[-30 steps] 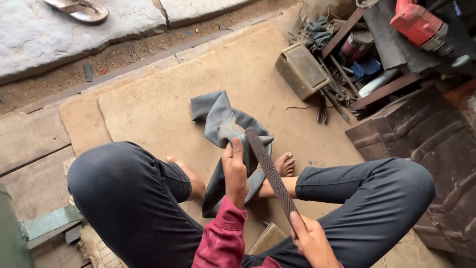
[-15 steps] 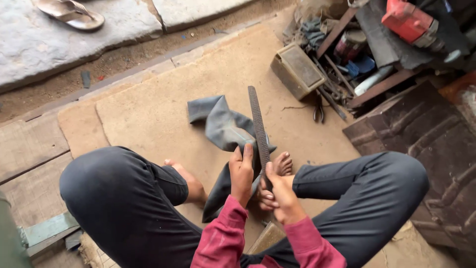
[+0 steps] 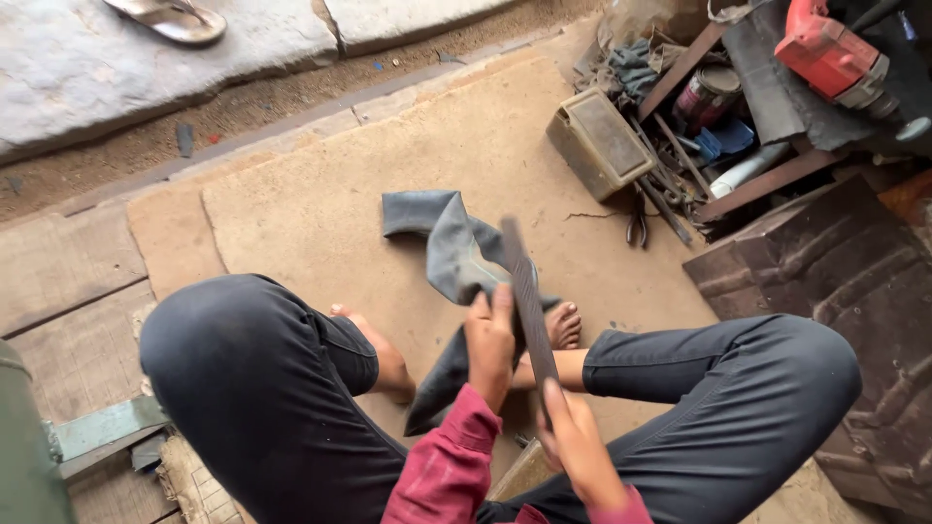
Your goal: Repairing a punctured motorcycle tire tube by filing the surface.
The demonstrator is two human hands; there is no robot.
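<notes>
The grey rubber tube (image 3: 449,254) lay draped over the mat (image 3: 320,209), its fold gripped by the closed left hand (image 3: 490,342). Just right of that hand, a long flat file (image 3: 527,299) slanted across the rubber. The right hand (image 3: 575,444) was closed around the file's lower end.

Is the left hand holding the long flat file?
No: the left hand grips the grey rubber inner tube, while the right hand holds the long flat file by its lower end.

Left hand (image 3: 490,340) and right hand (image 3: 575,442) both clenched.
</notes>
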